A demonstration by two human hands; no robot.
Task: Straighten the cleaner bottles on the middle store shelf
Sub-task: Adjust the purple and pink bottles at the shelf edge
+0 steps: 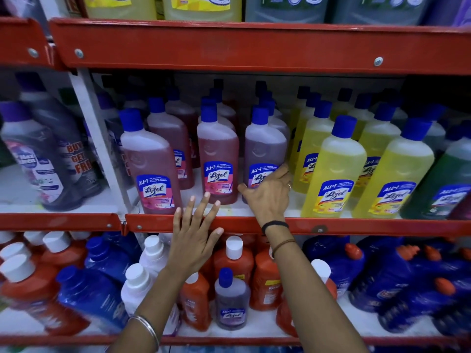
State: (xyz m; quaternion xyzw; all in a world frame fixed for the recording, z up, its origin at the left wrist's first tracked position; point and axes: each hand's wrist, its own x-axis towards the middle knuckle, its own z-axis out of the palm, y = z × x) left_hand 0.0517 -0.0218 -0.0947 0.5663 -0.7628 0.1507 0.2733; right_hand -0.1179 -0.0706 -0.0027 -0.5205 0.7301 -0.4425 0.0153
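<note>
On the middle shelf (229, 222) stand rows of blue-capped cleaner bottles. A pink bottle (150, 164) leans at the front left, and another pink bottle (218, 156) stands behind the rail. My right hand (267, 194) wraps around the lower part of a purple bottle (265, 146), thumb on its left side, fingers on its right. My left hand (196, 230) is spread flat with fingers apart over the red shelf rail, just below the pink bottles, holding nothing. Yellow bottles (336, 169) fill the right side.
Dark bottles (40, 154) with purple caps lean in the left bay, behind a white upright post (102, 143). A green bottle (443, 184) stands far right. Orange, blue and white bottles (234, 266) crowd the lower shelf. Large jugs (201, 6) sit on the top shelf.
</note>
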